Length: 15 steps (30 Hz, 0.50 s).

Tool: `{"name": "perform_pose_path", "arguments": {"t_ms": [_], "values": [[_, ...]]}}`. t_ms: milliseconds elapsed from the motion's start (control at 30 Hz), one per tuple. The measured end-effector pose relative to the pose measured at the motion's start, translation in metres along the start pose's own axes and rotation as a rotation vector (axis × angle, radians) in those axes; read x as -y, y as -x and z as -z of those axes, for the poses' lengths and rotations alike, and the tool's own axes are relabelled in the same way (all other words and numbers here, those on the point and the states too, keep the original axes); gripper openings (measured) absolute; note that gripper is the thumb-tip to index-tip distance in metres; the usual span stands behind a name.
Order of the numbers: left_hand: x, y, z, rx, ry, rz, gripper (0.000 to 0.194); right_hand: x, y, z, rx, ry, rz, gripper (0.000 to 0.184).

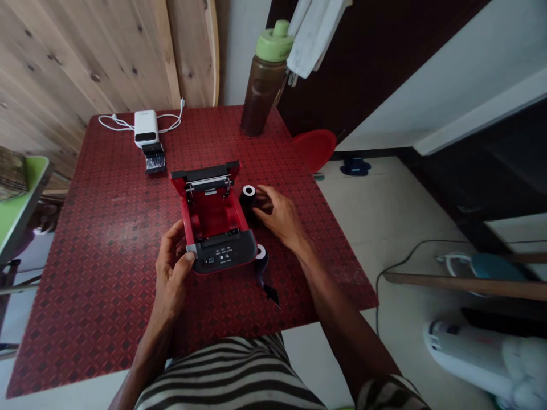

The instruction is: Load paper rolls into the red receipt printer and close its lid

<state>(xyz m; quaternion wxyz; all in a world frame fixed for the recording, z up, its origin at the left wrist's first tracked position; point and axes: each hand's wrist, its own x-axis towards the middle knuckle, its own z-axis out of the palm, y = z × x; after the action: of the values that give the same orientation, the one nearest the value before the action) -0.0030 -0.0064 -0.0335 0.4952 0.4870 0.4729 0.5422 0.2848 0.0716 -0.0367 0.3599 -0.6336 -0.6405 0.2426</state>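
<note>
A small red and black label printer (222, 255) lies on the table with its lid (206, 173) raised, showing a bare red compartment (212, 216). My left hand (171, 267) grips its front left corner, thumb on top and fingers along the side. Right of the printer stands a dark roll with a white core (248, 193). Close at its right side is my right hand (277, 213), thumb and fingers apart; whether the fingertips touch the roll I cannot tell. A second dark roll (261, 255), its loose strip trailing forward, lies by the printer's front right corner.
Farther back on the red patterned table (119, 239) are a white power bank (146, 128) with a cable and a small black-and-clear item (154, 158). A tall bottle with a green lid (265, 74) stands at the back right edge. Beyond is a red stool (316, 149).
</note>
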Motion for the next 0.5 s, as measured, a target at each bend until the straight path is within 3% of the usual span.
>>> {"name": "perform_pose_path", "arguments": {"t_ms": [133,233,367,500], "values": [[-0.002,0.000,-0.001,0.004,0.012,0.007,0.057,0.007,0.043,0.030,0.031,0.055,-0.017,0.024],[-0.002,0.001,-0.002,-0.002,0.015,0.013,0.057,0.014,0.077,0.040,0.116,0.046,-0.019,0.016],[-0.002,0.000,-0.004,-0.024,-0.003,-0.009,0.055,0.023,0.100,0.023,0.134,0.018,-0.019,0.033],[-0.003,0.000,-0.003,-0.020,-0.014,-0.016,0.055,0.026,0.103,0.005,0.130,-0.019,0.023,0.024]]}}
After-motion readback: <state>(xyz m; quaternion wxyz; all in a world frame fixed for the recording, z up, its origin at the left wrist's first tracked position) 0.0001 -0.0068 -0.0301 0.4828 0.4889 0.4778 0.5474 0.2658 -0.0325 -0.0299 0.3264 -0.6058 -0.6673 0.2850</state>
